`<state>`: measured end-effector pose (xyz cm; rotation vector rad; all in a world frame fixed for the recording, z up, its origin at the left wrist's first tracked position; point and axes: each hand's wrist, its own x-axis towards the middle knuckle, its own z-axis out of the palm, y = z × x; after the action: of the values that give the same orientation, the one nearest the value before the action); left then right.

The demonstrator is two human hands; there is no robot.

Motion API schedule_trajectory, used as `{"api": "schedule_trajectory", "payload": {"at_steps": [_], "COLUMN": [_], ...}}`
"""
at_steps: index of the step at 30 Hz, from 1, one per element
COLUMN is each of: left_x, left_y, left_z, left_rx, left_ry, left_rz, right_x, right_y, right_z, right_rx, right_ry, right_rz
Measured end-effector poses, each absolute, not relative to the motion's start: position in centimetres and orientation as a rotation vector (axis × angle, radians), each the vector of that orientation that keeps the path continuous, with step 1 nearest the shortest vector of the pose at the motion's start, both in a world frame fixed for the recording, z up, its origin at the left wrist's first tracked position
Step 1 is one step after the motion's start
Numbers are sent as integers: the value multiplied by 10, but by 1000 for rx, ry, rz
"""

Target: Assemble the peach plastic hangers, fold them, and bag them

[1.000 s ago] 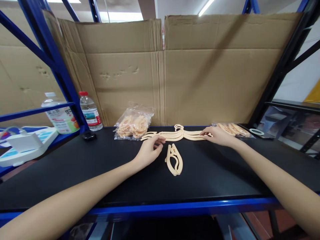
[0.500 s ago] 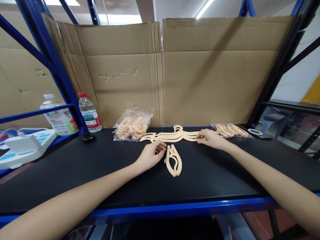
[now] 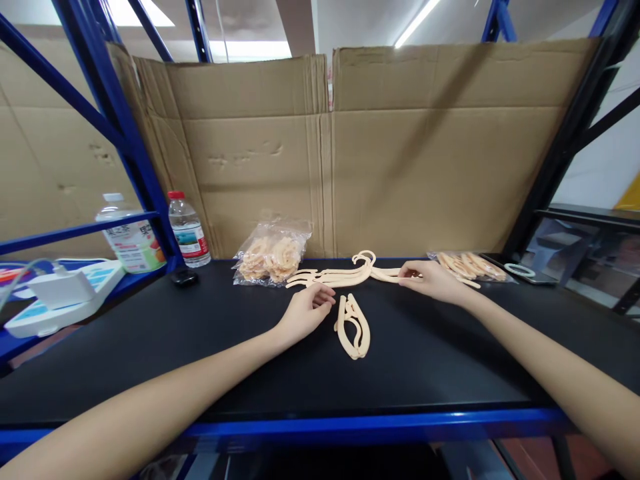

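Several unfolded beige folding hangers (image 3: 345,277) lie stacked across the back of the black table, their hooks sticking up in the middle. My right hand (image 3: 429,280) pinches a right-hand arm of these hangers between thumb and fingers; the fingertips partly cover it. My left hand (image 3: 307,310) rests just in front of the stack's left arms, its fingers loosely curled and thumb apart, with nothing visible in it. Just right of that hand, a folded beige hanger (image 3: 344,333) lies by itself on the table, its two arms bent into a loop.
A clear bag (image 3: 273,252) of folded hangers sits behind on the left, another bag (image 3: 467,265) on the right by a phone (image 3: 537,275). Two bottles, one red-capped (image 3: 189,230), a black object (image 3: 184,277) and a power strip (image 3: 65,297) are at left. Cardboard (image 3: 425,153) walls the back.
The hanger hooks, bunched together before, now stand visibly fanned apart. The right arms of the stack have shifted under my right hand. My left hand stays about where it was; the view has tilted slightly.
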<state>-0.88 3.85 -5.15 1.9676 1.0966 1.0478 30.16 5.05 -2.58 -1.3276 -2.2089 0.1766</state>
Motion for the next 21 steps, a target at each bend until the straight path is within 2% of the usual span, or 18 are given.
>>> {"api": "schedule_trajectory", "payload": {"at_steps": [13, 21], "left_x": [-8, -5], "left_y": [38, 31], "left_z": [-51, -44], "left_rx": [1885, 1705], "left_ry": [1074, 1095], "left_rz": [1027, 1123], "right_x": [302, 316], "right_y": [47, 45], "right_z": [-24, -7], "right_rx": [-1319, -1347], "right_ry": [-2264, -2158], "right_rz": [487, 360]}}
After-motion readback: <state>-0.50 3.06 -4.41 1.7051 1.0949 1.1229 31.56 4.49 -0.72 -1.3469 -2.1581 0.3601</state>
